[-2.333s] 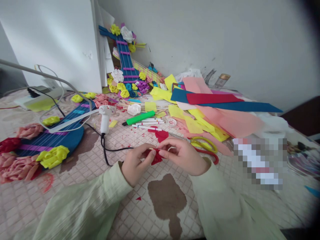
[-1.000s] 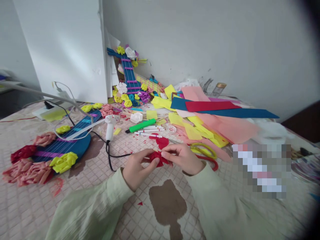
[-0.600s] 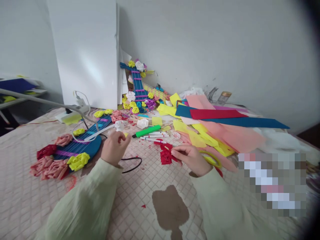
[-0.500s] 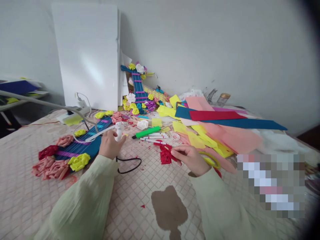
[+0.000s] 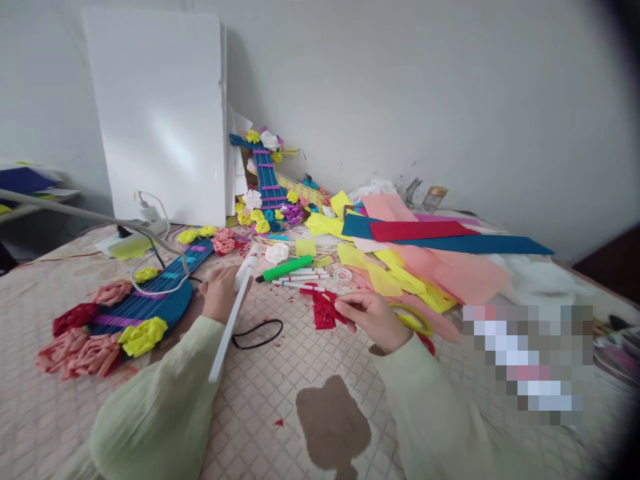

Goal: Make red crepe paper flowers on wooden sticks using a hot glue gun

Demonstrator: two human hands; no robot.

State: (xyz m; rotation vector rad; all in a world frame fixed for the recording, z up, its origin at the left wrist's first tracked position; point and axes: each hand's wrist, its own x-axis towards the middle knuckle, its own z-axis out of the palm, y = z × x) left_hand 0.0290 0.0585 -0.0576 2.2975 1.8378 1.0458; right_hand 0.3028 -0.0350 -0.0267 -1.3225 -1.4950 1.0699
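My left hand [image 5: 219, 293] is closed round a white glue gun [image 5: 246, 270] whose long glue stick [image 5: 226, 337] slants back over my sleeve; its black cord [image 5: 255, 333] loops on the mat. My right hand [image 5: 370, 319] pinches a red paper flower [image 5: 323, 312] just above the mat, by its right edge. The two hands are apart, the flower between them.
A blue cardboard guitar [image 5: 145, 303] with paper flowers lies at the left. Green marker [image 5: 286, 268] and pens [image 5: 300, 279] sit behind the flower. Yellow scissors [image 5: 415, 320] lie right of my right hand. Coloured paper sheets [image 5: 440, 250] pile at the right. A white board [image 5: 157, 113] leans on the wall.
My left hand let go of the red flower, reached left and took hold of the glue gun, tilting it up. My right hand kept the flower and lowered it.
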